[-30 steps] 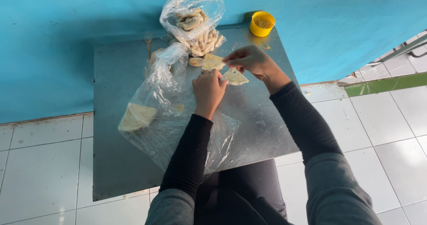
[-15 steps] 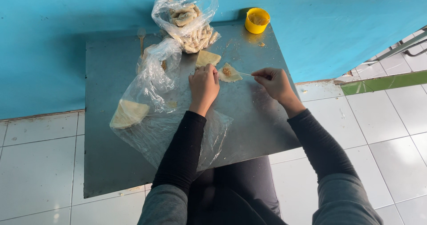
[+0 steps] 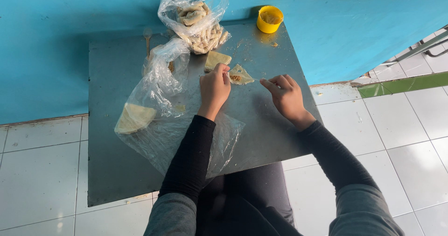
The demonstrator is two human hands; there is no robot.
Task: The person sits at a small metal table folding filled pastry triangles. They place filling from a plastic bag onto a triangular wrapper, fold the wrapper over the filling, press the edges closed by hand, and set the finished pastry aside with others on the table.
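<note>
— Where was the wrapper?
— The filled wrapper (image 3: 241, 74) lay near the table's (image 3: 116, 170) far edge, pinched by the left hand (image 3: 214, 87).
— And the right hand (image 3: 285, 95)?
— Fingers loosely curled, beside it, holding nothing I could make out.

Bench (image 3: 261, 138): dull grey sheet metal, smooth, smeared at upper centre. Bags (image 3: 158, 100): thin clear plastic film, crinkled and glossy. Cup (image 3: 269, 19), upper right: bright yellow plastic, smooth. Wrapper (image 3: 241, 75), centre: pale matt dough. Sleeves (image 3: 191, 156): black matt knit cloth. Floor (image 3: 37, 180): glossy white tiles.
</note>
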